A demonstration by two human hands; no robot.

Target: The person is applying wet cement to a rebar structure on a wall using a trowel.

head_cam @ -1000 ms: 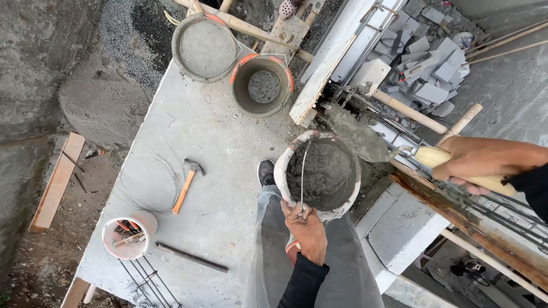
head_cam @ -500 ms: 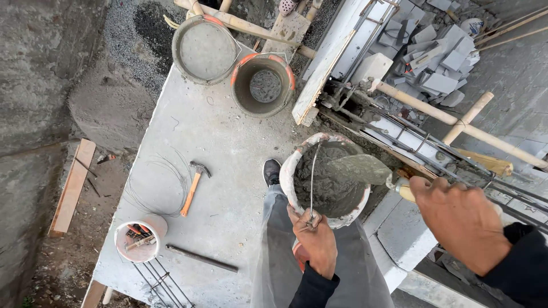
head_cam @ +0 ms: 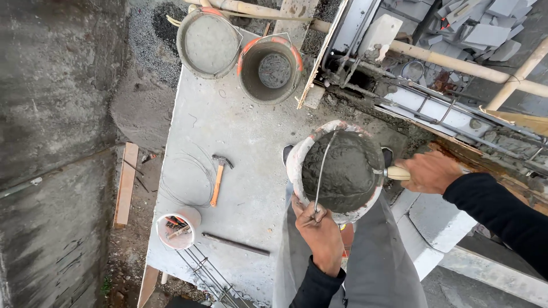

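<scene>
Left hand: the left hand [head_cam: 321,235] is clenched on the thin wire bail [head_cam: 321,174] of a round, mortar-caked bucket full of wet grey cement [head_cam: 342,171], fingers curled tight around the loop where it comes down at the near rim.

Right hand: the right hand [head_cam: 429,171], in a black sleeve, grasps the pale wooden handle of a trowel [head_cam: 397,173] (its blade is buried in the mix and cannot be seen), fist closed just beside the bucket's right rim.

Bucket: held up in front of the person's grey trousers [head_cam: 365,268], above the near edge of a flat grey concrete slab [head_cam: 240,142].

On the slab: an orange-handled claw hammer [head_cam: 218,178] lies well left of the bucket, beside a loose coil of thin wire [head_cam: 185,182]; nearer the corner stands a small white tub of tools [head_cam: 178,229], with a dark steel bar [head_cam: 235,244] lying just beside it.

Far end: a shallow round pan of smooth grey cement [head_cam: 208,41] sits next to an orange-rimmed bucket, nearly empty [head_cam: 270,68].

Beyond: bamboo poles [head_cam: 456,64] cross above steel rebar [head_cam: 399,97] and stacked grey blocks [head_cam: 479,25].
</scene>
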